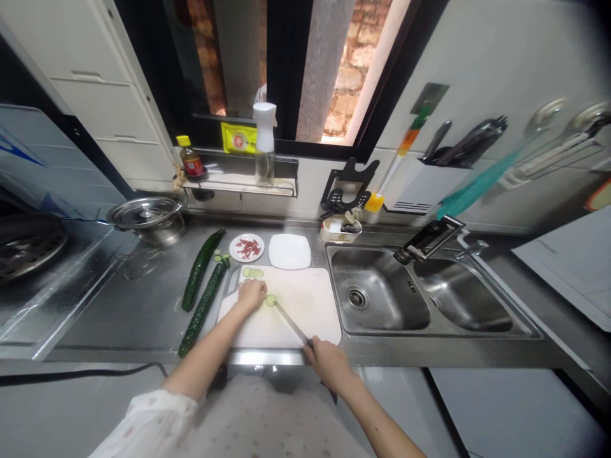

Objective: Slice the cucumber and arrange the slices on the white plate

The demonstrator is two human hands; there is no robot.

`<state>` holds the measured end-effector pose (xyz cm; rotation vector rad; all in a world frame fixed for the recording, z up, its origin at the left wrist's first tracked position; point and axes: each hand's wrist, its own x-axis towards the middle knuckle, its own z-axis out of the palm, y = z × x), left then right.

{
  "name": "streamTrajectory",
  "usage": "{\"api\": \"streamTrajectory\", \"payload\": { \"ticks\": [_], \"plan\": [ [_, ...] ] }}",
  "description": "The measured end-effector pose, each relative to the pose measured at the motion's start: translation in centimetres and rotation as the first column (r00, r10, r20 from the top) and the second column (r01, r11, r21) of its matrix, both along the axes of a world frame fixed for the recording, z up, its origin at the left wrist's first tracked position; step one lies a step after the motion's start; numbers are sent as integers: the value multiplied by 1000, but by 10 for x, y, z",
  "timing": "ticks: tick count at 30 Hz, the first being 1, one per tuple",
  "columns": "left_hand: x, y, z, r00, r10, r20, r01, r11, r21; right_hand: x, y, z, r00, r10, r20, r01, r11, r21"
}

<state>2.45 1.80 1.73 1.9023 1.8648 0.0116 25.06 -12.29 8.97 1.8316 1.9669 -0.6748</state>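
A knife [293, 323] is gripped by its dark handle in my right hand [328, 362], near the front edge of the white cutting board [310, 299]. Its blade slants up and left, the tip touching or just beside a cucumber slice [271, 300]. My left hand [251, 294] rests on the board left of that slice, fingers curled together; whether anything is under them is hidden. Behind it lie several overlapping cucumber slices [252, 273]. Left of the board are two long dark green cucumbers, one whole [203, 270] and one with a cut end [204, 308].
Small cucumber pieces [221, 257] lie by the board's far left corner. Behind the board stand a plate of chopped red bits [247, 248] and a white square plate [289, 251]. A lidded steel pot [147, 219] is at left, a double sink [382, 289] at right.
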Motion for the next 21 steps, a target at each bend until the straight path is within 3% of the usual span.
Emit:
{"api": "streamTrajectory", "payload": {
  "ticks": [9,21],
  "plan": [
    [0,1,0,1000,22,2,-22,1000,3,-2,4,1,999,-10,-31,9,1000,-24],
    [-1,3,-5,1000,12,-19,-13,1000,-13,1,12,-20,996,1,-89,2,999,33]
  ]
}}
